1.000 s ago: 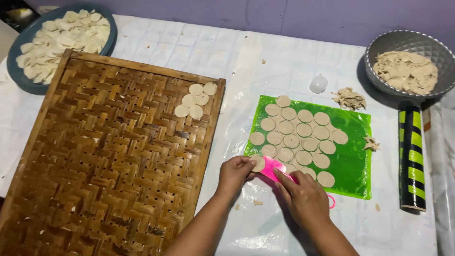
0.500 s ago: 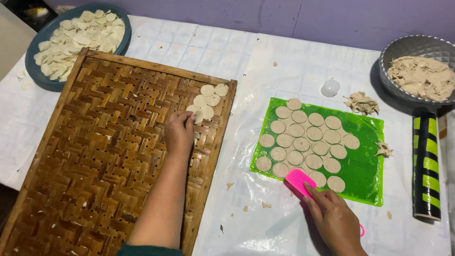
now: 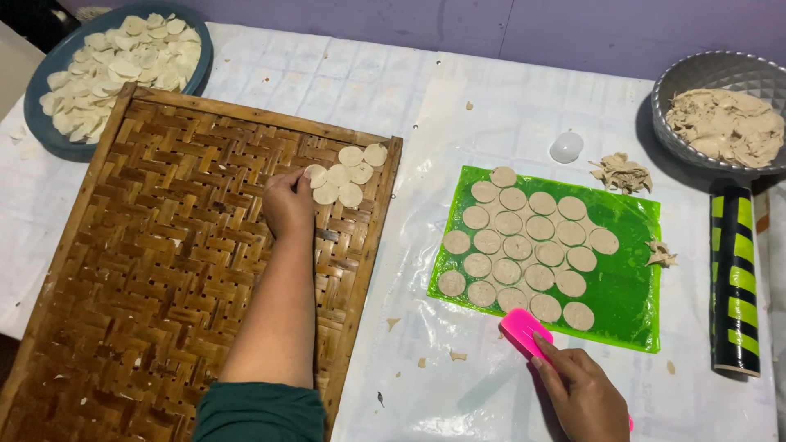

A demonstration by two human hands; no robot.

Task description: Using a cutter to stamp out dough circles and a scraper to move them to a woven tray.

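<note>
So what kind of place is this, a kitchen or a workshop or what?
Most likely a home food-making table, not a workshop. Cut dough rounds lie on a green plastic sheet, the left hand is at rounds on a woven bamboo tray, and a metal bowl holds dough scraps.

My left hand point(image 3: 288, 200) covers whatever my fingertips press at the dough rounds point(image 3: 344, 173), so I cannot tell if one is pinched under them. My right hand point(image 3: 583, 393) hides most of the pink scraper point(image 3: 524, 330), and my wrist runs off the edge at five o'clock. The blue bowl point(image 3: 37, 102) at ten o'clock and the grey bowl point(image 3: 696, 78) at two o'clock are both cropped. The woven bamboo tray point(image 3: 164, 270) loses its corner at seven o'clock. The specks on the white sheet point(image 3: 458, 115) are too small to identify.
</note>
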